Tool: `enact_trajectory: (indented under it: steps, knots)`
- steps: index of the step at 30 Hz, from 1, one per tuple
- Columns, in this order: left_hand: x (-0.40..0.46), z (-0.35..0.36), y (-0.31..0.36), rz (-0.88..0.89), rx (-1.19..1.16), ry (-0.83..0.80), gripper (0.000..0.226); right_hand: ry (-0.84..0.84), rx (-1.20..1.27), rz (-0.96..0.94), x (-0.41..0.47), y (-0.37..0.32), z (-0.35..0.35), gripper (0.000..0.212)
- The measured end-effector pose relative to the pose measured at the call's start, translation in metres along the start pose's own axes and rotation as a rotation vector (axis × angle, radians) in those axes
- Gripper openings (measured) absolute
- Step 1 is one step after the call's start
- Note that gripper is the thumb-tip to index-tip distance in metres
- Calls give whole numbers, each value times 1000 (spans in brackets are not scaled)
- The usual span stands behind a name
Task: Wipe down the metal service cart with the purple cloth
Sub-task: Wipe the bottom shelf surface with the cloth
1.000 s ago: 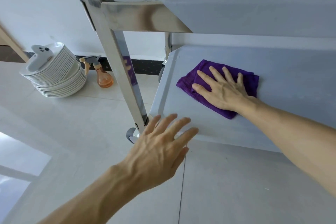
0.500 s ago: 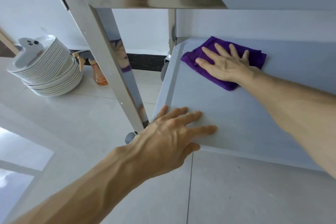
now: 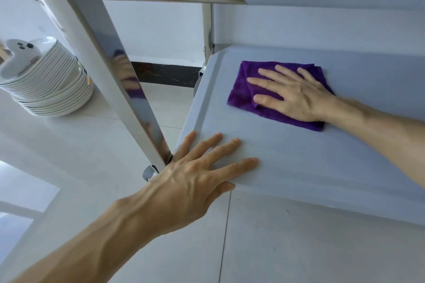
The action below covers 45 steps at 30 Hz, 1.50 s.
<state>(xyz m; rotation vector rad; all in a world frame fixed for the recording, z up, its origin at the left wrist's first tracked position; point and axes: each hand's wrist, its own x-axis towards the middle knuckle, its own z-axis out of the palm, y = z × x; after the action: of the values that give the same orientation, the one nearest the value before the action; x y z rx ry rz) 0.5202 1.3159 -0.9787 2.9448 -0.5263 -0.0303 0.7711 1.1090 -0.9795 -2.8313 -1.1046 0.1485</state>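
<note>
So the purple cloth [image 3: 271, 96] is laid flat on the lower shelf [image 3: 322, 156] of the metal service cart [image 3: 128, 89], toward the far left corner but not quite into it, and it's being pressed down by the right hand [image 3: 296, 96] with the fingers stretched out straight and spread across the fabric, nothing curled or pinched. The left hand [image 3: 197, 174] is planted on the near left corner of that same shelf, fingers straight and flat on the metal, thumb tucked along the front edge, which looks like bracing so the cart isn't rolled away on its caster [image 3: 149, 171]. The step in hand is judged to be the wipe of the bottom shelf, left end. Next, the cloth probably needs to be swept along the raised lip and right into the corners, with steady downward pressure kept up and the cart held put. Whether the shelf is wet or already dry can't really be made out from this angle. A stack of white plates [image 3: 46, 85] is parked on the floor off to the left, well apart from all this.
</note>
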Motion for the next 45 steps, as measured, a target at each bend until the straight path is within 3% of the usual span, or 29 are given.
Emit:
enact_trajectory:
  steps: [3, 7, 9, 13, 17, 23, 27, 33, 37, 41, 45]
  knots:
    - [2, -1, 0, -2, -15, -7, 51, -18, -5, 244, 33, 25, -9, 84]
    - [3, -1, -2, -9, -2, -26, 52, -21, 38, 393, 83, -8, -9, 80]
    - [4, 0, -2, -9, 7, -34, 53, -26, 39, 353, 95, -42, -8, 78]
    - [3, -3, -4, -7, -26, -65, 53, -39, 14, 87, 90, -97, 0, 74]
    - [0, -3, -2, 3, 16, -72, 53, -31, 7, -40, 48, -76, 4, 71]
    - [-3, -7, 8, -18, 35, -11, 50, 12, -4, 116, -52, 21, 3, 71]
    - [28, -18, 30, -126, 42, 90, 55, 31, -9, 186, -104, 55, 3, 75]
    - [126, 3, 38, -306, -59, -56, 62, 36, 21, 208, -122, 62, 2, 73]
    - [128, 23, 31, -316, -14, -12, 65, 38, 11, 309, -151, 87, -3, 72]
    - [130, 26, 32, -325, 3, 3, 69, 40, 8, 439, -186, 69, 0, 75]
    - [130, 26, 30, -340, 16, 15, 65, 39, 23, 390, -203, 5, 9, 82]
